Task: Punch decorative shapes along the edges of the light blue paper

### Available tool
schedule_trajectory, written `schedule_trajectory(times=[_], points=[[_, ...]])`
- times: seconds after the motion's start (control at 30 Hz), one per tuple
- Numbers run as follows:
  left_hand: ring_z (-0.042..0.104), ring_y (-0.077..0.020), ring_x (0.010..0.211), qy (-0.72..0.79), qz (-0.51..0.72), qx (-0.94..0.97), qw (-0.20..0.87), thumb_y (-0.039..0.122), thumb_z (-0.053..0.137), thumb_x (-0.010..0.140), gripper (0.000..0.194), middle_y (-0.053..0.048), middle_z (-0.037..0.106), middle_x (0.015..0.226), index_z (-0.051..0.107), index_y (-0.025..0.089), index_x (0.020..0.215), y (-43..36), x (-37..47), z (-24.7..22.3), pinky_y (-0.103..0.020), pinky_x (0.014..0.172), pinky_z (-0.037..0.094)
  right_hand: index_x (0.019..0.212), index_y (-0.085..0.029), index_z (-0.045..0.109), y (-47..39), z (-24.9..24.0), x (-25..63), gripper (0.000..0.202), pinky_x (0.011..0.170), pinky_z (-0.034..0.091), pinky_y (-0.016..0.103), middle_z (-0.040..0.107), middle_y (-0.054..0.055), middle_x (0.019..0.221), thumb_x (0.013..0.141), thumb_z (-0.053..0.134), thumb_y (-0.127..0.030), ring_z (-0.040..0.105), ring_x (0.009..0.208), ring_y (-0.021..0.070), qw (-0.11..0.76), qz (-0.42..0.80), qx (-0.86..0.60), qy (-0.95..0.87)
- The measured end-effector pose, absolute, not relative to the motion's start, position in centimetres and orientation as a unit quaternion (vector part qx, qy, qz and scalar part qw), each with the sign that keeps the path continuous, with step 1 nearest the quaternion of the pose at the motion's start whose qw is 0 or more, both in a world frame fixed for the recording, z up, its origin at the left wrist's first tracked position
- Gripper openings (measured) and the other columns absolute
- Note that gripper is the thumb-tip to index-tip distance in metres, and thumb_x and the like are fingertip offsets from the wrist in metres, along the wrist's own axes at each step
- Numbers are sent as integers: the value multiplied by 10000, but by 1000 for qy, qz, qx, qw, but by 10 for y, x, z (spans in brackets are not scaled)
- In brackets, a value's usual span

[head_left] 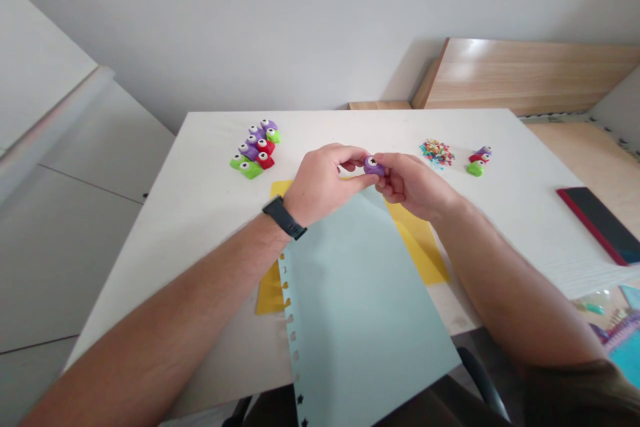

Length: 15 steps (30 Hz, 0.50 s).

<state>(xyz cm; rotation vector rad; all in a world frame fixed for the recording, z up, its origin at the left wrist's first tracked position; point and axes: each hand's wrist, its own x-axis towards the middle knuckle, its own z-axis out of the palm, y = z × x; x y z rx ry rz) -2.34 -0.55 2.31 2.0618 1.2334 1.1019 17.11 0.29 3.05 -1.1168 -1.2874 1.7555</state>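
Note:
Between both hands is a small purple paper punch [373,167] with a white button and a dark star on top. My left hand [327,180], with a dark watch on the wrist, pinches it from the left with thumb and fingers. My right hand [410,180] grips its other side, fingers curled. Below them lies a light blue paper sheet [360,287], its far end running up to the punch; whether it sits in the slot I cannot tell. Cut-outs line the sheet's left edge, with star shapes near the bottom corner. A yellow sheet [423,250] lies underneath.
Several purple, red and green punches [255,149] stand in a group at the back left. At the right are a pile of colourful paper bits [437,153] and three more punches [479,161]. A black and red notebook [603,223] lies at the table's right edge.

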Motion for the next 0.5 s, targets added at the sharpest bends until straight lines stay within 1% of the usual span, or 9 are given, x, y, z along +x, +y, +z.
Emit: schedule_trajectory(times=[0.17, 0.27, 0.37, 0.5], points=[[683, -180, 889, 455, 404, 754, 247, 391, 808, 813, 314, -26, 777, 1007, 776, 240, 1087, -4, -24, 23, -314, 789, 522, 787, -206, 573, 1, 33, 167, 346, 454, 164, 264, 473, -42, 661, 812, 755, -499, 348, 550, 91, 333, 728, -407, -440], [684, -181, 893, 452, 405, 753, 254, 388, 809, 810, 322, -27, 776, 1007, 773, 242, 1094, -3, -25, 22, -314, 794, 525, 811, -203, 576, 0, 32, 164, 344, 454, 142, 259, 448, -55, 667, 800, 781, -479, 297, 544, 81, 334, 744, -390, -427], [684, -178, 886, 449, 414, 749, 258, 390, 819, 801, 335, -30, 774, 1001, 771, 238, 1096, -3, -25, 21, -310, 794, 524, 839, -200, 572, 0, 30, 164, 313, 456, 121, 252, 422, -62, 675, 812, 772, -440, 255, 544, 78, 331, 764, -377, -406], [682, -176, 871, 445, 416, 750, 257, 398, 812, 811, 309, -28, 771, 978, 772, 235, 1070, -4, -24, 21, -308, 791, 518, 854, -195, 574, 1, 29, 164, 271, 462, 117, 248, 392, -62, 675, 830, 747, -402, 242, 551, 79, 339, 771, -365, -398]])
